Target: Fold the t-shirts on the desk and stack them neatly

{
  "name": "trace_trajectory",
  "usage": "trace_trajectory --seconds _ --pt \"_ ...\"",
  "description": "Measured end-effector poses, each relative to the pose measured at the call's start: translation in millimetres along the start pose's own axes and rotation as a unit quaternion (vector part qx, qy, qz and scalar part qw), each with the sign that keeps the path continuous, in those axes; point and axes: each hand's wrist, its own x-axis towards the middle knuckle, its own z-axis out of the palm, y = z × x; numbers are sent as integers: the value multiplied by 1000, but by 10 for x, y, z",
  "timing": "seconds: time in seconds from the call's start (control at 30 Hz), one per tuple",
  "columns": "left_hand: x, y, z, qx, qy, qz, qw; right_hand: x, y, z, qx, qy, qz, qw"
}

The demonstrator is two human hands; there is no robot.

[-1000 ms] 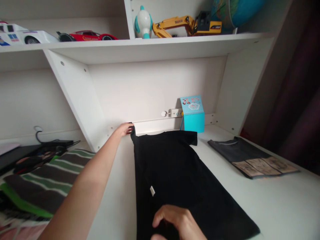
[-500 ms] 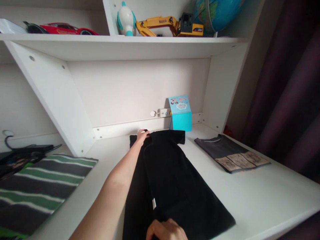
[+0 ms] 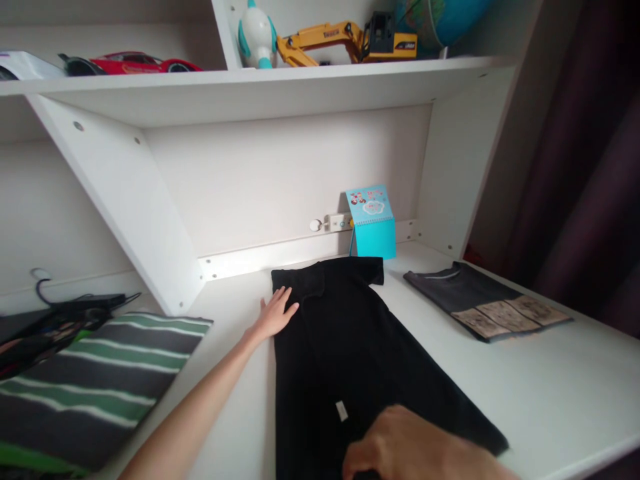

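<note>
A black T-shirt [image 3: 360, 347] lies on the white desk, its left side folded inward over the body, and a small white tag [image 3: 341, 411] shows on it. My left hand [image 3: 277, 312] rests with spread fingers on the folded sleeve side near the collar end. Close to me, my right hand [image 3: 395, 443] is closed at the lower part of the shirt, fingers curled around black cloth; the frame's bottom edge partly cuts off the fingertips.
A folded dark grey T-shirt [image 3: 485, 303] with a printed panel lies at right. Striped green and grey cloth [image 3: 115, 373] and a hanger [image 3: 43, 290] are at left. Behind stands a blue desk calendar [image 3: 374, 230] beside a power socket [image 3: 339, 223]. Toys fill the shelf [image 3: 280, 77] above.
My left hand has let go of the upper sleeve area, opened, and come down flat onto the folded side. My right hand has moved right with the cloth, and the tag has shifted right.
</note>
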Motion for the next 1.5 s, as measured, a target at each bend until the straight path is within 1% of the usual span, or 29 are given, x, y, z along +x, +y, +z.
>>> trace_trajectory --seconds 0.07,0.13,0.17,0.23,0.3,0.37,0.43,0.5,0.57,0.63,0.77,0.83,0.9,1.0,1.07,1.13,1.23,1.3,1.37,1.4,1.43,1.47,1.5 --pt "-127 -9 4 76 -45 -19 996 104 22 -325 6 -37 -15 999" --pt "-176 10 10 118 -64 -31 990 380 157 -569 -16 -44 -12 999" --pt "-182 22 13 133 -67 -33 988 575 261 -653 -42 -32 4 999" --pt "-182 44 20 152 -61 -32 986 1035 503 -751 -117 4 60 991" --pt "-188 52 28 160 -49 -27 985 1518 741 -767 -149 32 92 984" --pt "-206 49 33 166 -39 -21 985 1958 928 -724 -154 57 105 981" --pt "-229 40 36 171 -33 -10 985 2326 1060 -649 -153 78 116 978" --pt "-246 33 38 179 -25 -1 983 2617 1163 -570 -144 89 134 976" --pt "-253 31 39 187 -23 0 982 2835 1266 -507 -129 94 159 974" --pt "-252 38 37 187 -27 -7 982 2988 1371 -470 -112 104 185 971" --pt "-248 65 19 173 -36 -21 984 3121 1510 -473 -88 125 213 965" --pt "-246 71 7 164 -42 -23 985 3100 1510 -509 -80 121 210 967" --pt "-243 66 -2 154 -47 -24 987 3005 1465 -552 -72 109 197 972" --pt "-232 46 -7 144 -55 -29 988 2665 1324 -555 -68 87 168 980" --pt "-224 34 -8 144 -66 -29 987 2285 1169 -460 -69 67 140 985" --pt "-214 31 -10 142 -71 -32 987 1801 942 -284 -62 39 106 992" --pt "-198 39 -9 133 -66 -46 988 1025 470 -9 -35 -5 44 998" --pt "-188 43 -5 128 -68 -51 988 604 158 37 -6 -32 8 999" --pt "-180 40 0 127 -70 -47 988 347 -20 -104 48 -79 -29 995" --pt "-179 37 2 127 -68 -44 989 288 -23 -240 86 -102 -37 990" --pt "-179 33 3 128 -67 -41 989 271 43 -405 119 -110 -28 986" --pt "-179 30 3 128 -65 -39 989 288 175 -587 148 -96 6 984" --pt "-181 26 1 128 -64 -38 989 330 366 -768 154 -46 70 984"
